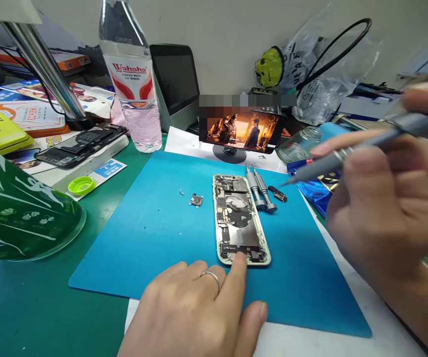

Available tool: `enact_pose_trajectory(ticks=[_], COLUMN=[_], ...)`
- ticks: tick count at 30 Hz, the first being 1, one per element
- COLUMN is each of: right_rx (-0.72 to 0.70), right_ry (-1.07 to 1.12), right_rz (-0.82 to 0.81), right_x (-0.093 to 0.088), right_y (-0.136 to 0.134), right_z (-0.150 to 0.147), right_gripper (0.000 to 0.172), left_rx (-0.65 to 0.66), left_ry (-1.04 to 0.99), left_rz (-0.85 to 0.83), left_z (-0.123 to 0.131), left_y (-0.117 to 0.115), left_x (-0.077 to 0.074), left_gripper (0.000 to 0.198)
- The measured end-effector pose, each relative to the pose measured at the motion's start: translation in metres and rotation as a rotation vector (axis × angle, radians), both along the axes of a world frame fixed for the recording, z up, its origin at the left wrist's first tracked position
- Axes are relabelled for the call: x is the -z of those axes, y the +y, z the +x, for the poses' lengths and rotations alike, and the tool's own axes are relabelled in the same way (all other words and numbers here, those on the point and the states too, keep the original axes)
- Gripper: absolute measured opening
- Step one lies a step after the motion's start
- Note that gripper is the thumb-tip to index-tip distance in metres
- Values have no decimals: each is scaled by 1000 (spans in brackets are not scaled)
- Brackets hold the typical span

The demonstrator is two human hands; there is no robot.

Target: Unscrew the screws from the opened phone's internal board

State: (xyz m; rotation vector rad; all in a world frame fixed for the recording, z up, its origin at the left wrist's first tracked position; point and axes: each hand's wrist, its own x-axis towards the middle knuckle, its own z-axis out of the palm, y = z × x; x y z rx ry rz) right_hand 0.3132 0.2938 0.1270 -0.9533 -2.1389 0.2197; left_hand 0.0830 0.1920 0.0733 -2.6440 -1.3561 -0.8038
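Note:
An opened smartphone (238,223) lies face up on a blue mat (154,248), its inner parts bare. My left hand (199,307) rests at its lower end, index finger stretched out with the tip on the phone's bottom edge, thumb apart. In my right hand (381,218), raised to the right of the mat, is a grey precision screwdriver (321,166), its thin tip pointing left and down; the hand is slightly blurred. Beside the phone lie two more screwdrivers (260,191) and a small black part (277,194). A small camera-like module (196,200) sits to the left.
A green cup (24,213) and a water bottle (135,79) stand at left, near another opened phone (82,146) on a white box. A propped phone (240,130) plays video behind the mat. A glass jar (299,144) and a blue packet (316,196) are at right.

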Motion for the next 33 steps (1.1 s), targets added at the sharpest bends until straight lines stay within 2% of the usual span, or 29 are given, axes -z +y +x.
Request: enact_pose_trajectory(ticks=[3, 6, 9, 14, 18, 21, 23, 29, 33], right_rx=[180, 265, 314, 240, 160, 138, 140, 118, 88], right_ry=[-137, -162, -184, -344, -452, -463, -443, -430, -460], right_rz=[103, 128, 136, 29, -95, -161, -180, -224, -257], right_x=[-13, -19, -17, -18, -22, -20, -18, -11, -12], right_y=[27, 42, 45, 44, 47, 53, 57, 60, 58], right_z=[16, 29, 35, 37, 37, 37, 37, 34, 35], right_gripper=[41, 31, 21, 20, 8, 23, 26, 24, 14], left_rx=[29, 72, 81, 103, 98, 73, 55, 30, 15], left_ry=[23, 27, 38, 23, 24, 31, 37, 12, 1], left_rz=[-8, -29, -22, -34, -91, -115, -128, -141, -120], left_z=[-5, -10, -12, -13, -15, -15, -13, -5, -4], left_y=[0, 1, 0, 1, 0, -2, -3, -3, -3], left_x=[1, 1, 0, -1, -2, -4, -7, -14, -15], left_gripper=[51, 46, 44, 39, 40, 39, 38, 40, 43])
